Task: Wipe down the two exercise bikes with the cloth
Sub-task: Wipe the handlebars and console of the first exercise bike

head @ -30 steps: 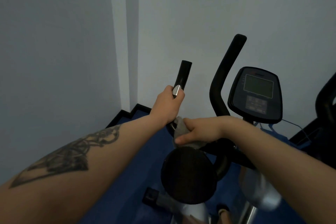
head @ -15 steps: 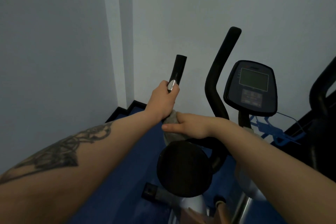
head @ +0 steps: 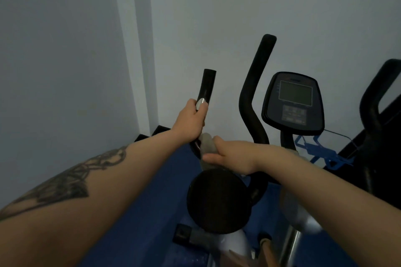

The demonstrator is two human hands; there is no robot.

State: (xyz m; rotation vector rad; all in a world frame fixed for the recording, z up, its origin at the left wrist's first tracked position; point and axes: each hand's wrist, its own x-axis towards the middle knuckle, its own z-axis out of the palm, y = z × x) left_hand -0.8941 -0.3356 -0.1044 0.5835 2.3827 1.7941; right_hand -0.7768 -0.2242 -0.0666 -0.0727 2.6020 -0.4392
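Cloth (head: 207, 145), grey and bunched, sits on the exercise bike's (head: 293, 102) left handlebar (head: 206, 85), gripped by the right hand (head: 233, 156). Just above, the left hand (head: 191, 122) wraps its fingers around the same bar, beside pale walls (head: 65, 60).

Dim, flat, bluish light is seen throughout; the walls (head: 65, 50) are bent by wide-angle distortion, and the lower edge is blurred.

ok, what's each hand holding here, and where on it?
Left hand grips the left handlebar partway up its upright, below the tip. Right hand holds the grey cloth wrapped around the bar just below.
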